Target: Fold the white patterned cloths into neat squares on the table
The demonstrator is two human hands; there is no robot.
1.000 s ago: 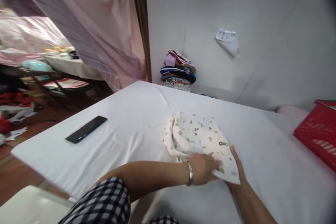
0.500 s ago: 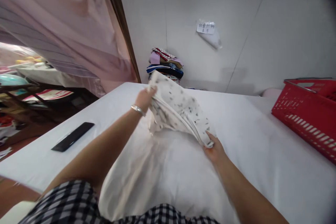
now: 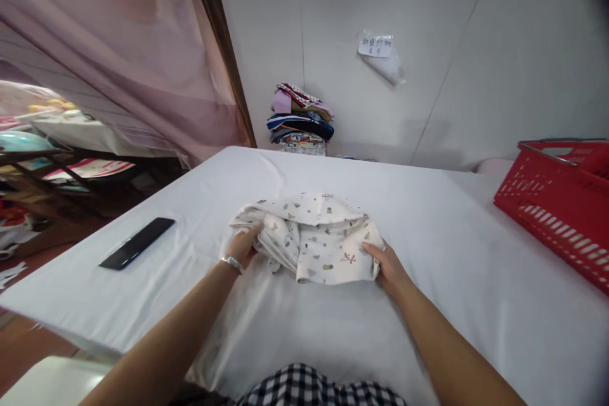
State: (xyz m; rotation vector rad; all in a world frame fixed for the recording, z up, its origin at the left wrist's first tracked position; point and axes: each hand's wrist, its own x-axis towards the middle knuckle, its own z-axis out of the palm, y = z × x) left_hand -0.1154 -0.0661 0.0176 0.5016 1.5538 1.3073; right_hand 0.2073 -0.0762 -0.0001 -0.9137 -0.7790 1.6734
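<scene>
A white printed cloth garment (image 3: pixel 328 247), with small dark and coloured motifs, lies bunched on the white-covered table (image 3: pixel 419 228) in front of me. What kind of garment it is, I cannot make out. My left hand (image 3: pixel 243 245), a silver bracelet at its wrist, grips the garment's left side, thumb on top. At the right edge my right hand (image 3: pixel 386 264) pinches the fabric between thumb and fingers. Folds hide some fingertips of both hands.
A black flat slab like a phone (image 3: pixel 137 243) lies at the table's left. Folded clothes (image 3: pixel 302 120) are stacked by the wall behind. On the right stands a red plastic basket (image 3: pixel 556 203). A pink curtain (image 3: pixel 181 63) hangs at the left; a white seat (image 3: pixel 57 380) is lower left.
My left hand crossed from the garment's right side to its left, lifted that side, then lowered it. The garment now lies spread wider between both hands. The view has turned right.
</scene>
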